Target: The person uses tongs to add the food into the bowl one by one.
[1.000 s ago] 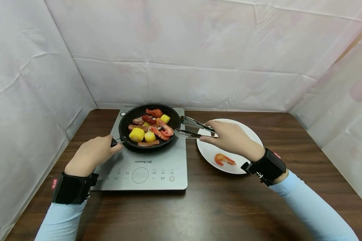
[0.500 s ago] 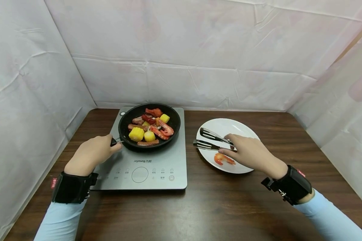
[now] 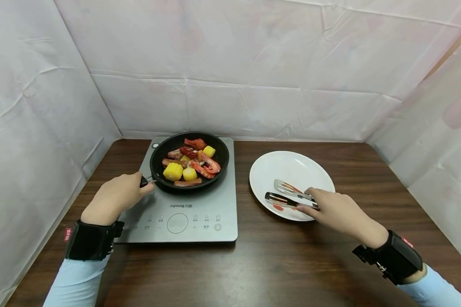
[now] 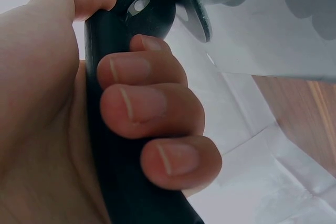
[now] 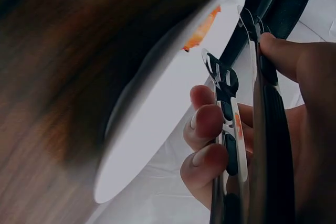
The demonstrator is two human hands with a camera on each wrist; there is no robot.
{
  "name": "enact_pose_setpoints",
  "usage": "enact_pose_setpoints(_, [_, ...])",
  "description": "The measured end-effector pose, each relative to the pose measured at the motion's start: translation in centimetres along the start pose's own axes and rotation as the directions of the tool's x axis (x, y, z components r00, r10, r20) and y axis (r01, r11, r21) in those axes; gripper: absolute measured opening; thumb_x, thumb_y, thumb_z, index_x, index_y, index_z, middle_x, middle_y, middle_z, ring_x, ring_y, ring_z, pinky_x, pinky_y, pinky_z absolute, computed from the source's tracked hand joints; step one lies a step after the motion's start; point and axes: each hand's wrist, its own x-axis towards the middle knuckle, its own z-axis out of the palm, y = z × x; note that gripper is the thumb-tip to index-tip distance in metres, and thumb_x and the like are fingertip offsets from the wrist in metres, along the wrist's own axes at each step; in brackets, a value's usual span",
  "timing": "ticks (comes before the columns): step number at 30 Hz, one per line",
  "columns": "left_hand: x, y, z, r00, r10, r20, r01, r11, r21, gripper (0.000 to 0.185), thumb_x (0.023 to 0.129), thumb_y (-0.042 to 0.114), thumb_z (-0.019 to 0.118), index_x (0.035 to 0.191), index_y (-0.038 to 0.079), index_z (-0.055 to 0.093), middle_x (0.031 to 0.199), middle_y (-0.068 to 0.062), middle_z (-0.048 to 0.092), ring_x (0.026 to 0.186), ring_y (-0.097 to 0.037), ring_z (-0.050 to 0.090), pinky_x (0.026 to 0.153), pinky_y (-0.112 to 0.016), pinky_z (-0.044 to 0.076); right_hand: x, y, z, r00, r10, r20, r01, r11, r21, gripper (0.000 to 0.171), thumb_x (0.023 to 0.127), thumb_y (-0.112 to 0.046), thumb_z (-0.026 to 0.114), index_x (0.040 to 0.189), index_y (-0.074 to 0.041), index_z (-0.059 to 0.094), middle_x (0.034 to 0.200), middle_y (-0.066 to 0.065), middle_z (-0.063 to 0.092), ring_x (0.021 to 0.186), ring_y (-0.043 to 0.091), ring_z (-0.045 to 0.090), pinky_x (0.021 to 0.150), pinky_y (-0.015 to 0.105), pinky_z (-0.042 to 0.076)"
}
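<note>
My left hand (image 3: 117, 196) grips the black handle (image 4: 107, 108) of a frying pan (image 3: 157, 170), fingers curled round it in the left wrist view. Corn pieces (image 3: 173, 172), shrimp (image 3: 210, 163), sausage and other meat lie in the pan. With my right hand (image 3: 339, 211) I hold metal tongs (image 3: 292, 194), their two slotted arms spread apart between thumb and fingers. The tongs' tips are over the front part of a white plate (image 3: 269, 166). A shrimp (image 5: 202, 31) lies on that plate; in the head view the tongs mostly cover it.
The pan stands on a grey induction cooker (image 3: 215, 204) at the left. The plate is to its right on the dark wooden table (image 3: 253, 268). White sheeting (image 3: 230, 106) hangs behind and at both sides.
My right hand has drawn back from beside the pan, moving right and nearer, and brought the tongs over the shrimp on the plate. The left hand and pan have stayed put.
</note>
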Motion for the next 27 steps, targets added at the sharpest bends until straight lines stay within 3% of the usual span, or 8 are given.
enact_pose_setpoints(3, [0.0,0.0,0.0,1.0,-0.003,0.004,0.003,1.0,-0.003,0.071,0.102,0.046,0.046,0.135,-0.017,0.05,0.11,-0.03,0.068,0.08,-0.03,0.065,0.072,-0.051,0.053,-0.4,0.1,0.2,1.0,0.009,0.005,-0.009,1.0,0.004,0.049,0.096,-0.058,0.06,0.113,-0.013,0.064,0.087,-0.008,0.064,0.065,0.003,0.053,0.057,0.032,0.044])
enact_pose_setpoints(9, [0.0,-0.1,0.0,1.0,-0.008,0.004,0.008,1.0,-0.001,0.071,0.102,0.046,0.046,0.136,-0.017,0.049,0.116,-0.033,0.066,0.083,-0.031,0.066,0.072,-0.051,0.053,-1.1,0.2,1.0,1.0,0.022,0.013,-0.022,0.999,0.023,0.042,0.097,-0.058,0.058,0.101,-0.016,0.059,0.071,-0.008,0.045,0.06,0.006,0.041,0.054,0.028,0.033])
enact_pose_setpoints(12, [0.1,-0.1,0.0,1.0,-0.01,0.007,0.01,1.0,-0.003,0.072,0.102,0.046,0.046,0.137,-0.016,0.048,0.117,-0.033,0.066,0.084,-0.032,0.066,0.073,-0.052,0.053,-1.4,0.3,1.2,1.0,0.024,-0.003,-0.024,1.0,0.011,0.041,0.097,-0.057,0.06,0.1,-0.016,0.058,0.072,-0.009,0.045,0.059,0.006,0.04,0.054,0.028,0.033])
enact_pose_setpoints(17, [0.1,0.0,0.0,1.0,-0.019,0.01,0.019,1.0,0.003,0.072,0.102,0.046,0.045,0.138,-0.016,0.048,0.118,-0.034,0.065,0.085,-0.033,0.066,0.074,-0.053,0.053,-1.9,0.4,1.5,0.998,-0.023,-0.053,0.022,1.0,-0.02,0.033,0.095,-0.046,0.067,0.104,-0.015,0.058,0.071,-0.011,0.049,0.057,0.006,0.041,0.05,0.028,0.034])
enact_pose_setpoints(22, [0.1,0.0,0.0,0.999,-0.027,0.018,0.027,1.0,0.003,0.073,0.103,0.047,0.045,0.139,-0.016,0.046,0.12,-0.036,0.064,0.087,-0.035,0.067,0.074,-0.053,0.053,-2.1,0.5,1.5,0.994,-0.063,-0.091,0.057,0.996,-0.062,0.029,0.094,-0.04,0.07,0.096,-0.018,0.052,0.064,-0.011,0.036,0.053,0.007,0.033,0.048,0.026,0.029])
enact_pose_setpoints(27, [0.1,0.1,0.0,0.999,-0.037,0.022,0.036,0.999,0.009,0.073,0.103,0.047,0.045,0.14,-0.016,0.045,0.127,-0.039,0.059,0.09,-0.038,0.067,0.075,-0.054,0.053,-2.1,0.6,1.6,0.993,-0.069,-0.095,0.063,0.996,-0.068,0.03,0.094,-0.039,0.071,0.092,-0.019,0.049,0.064,-0.01,0.033,0.053,0.007,0.032,0.047,0.026,0.028])
